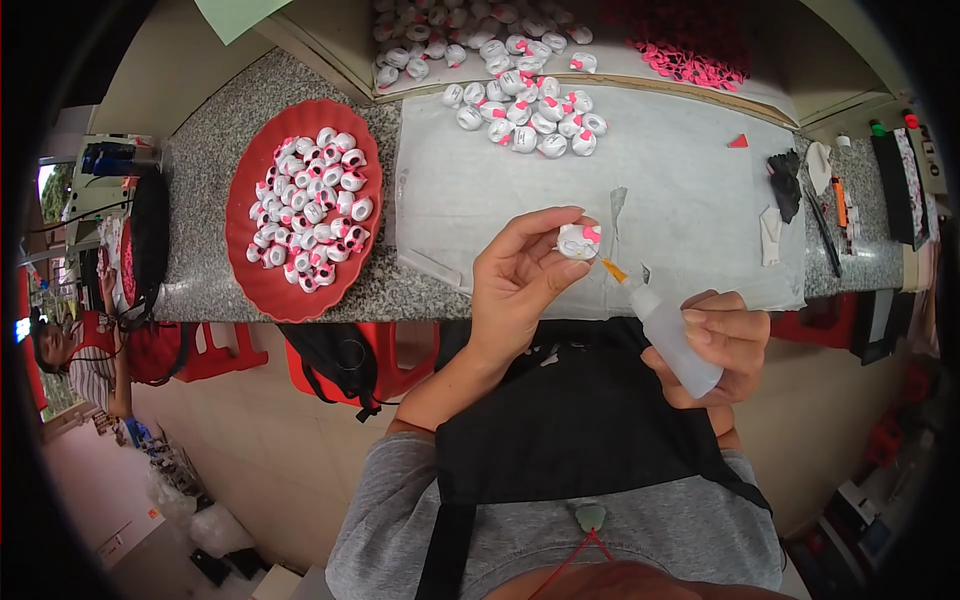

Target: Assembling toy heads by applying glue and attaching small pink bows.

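Between the thumb and fingers of my left hand is a small white toy head with a pink bow, held above the table's front edge. My right hand grips a translucent white squeeze bottle, tilted so that its orange nozzle points up at the toy head. The nozzle tip is right beside the lower edge of the head; I cannot tell whether it touches. The white sheet under my hands covers the middle of the granite table.
A red scalloped dish of white-and-pink pieces stands to the left. More white heads pile at the back, near a heap of pink pieces. At right lie a black cloth and an orange tool. Another person sits far left.
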A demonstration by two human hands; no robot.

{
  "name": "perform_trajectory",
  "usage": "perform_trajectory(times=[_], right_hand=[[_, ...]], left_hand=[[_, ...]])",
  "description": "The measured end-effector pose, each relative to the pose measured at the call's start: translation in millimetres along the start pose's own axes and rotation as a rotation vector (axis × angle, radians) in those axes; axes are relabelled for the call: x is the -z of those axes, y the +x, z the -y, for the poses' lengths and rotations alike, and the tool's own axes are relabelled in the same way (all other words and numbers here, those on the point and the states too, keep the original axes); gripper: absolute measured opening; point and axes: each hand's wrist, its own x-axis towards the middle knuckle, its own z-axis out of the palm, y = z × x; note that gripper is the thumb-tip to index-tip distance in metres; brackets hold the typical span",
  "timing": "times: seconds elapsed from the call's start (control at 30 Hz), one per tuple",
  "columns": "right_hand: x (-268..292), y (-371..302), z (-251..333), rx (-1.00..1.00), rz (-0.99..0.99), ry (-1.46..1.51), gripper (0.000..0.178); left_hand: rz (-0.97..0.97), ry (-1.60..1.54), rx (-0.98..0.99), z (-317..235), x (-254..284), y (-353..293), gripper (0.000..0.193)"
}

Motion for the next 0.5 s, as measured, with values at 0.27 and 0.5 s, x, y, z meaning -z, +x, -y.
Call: perform_trajectory(times=[0.27, 0.5], right_hand=[[0.1, -3.0, 3.5, -0.099, -0.004, -0.023, 0.051], [-2.1, -1.7, 3.6, -0.109, -0.002, -0.026, 0.05]], left_hand=[[0.016, 0.001, 0.01, 2.9, -0.1, 0.1, 0.037], [0.052, 0.076, -0.056, 5.8, 3.8, -0.4, 0.035]])
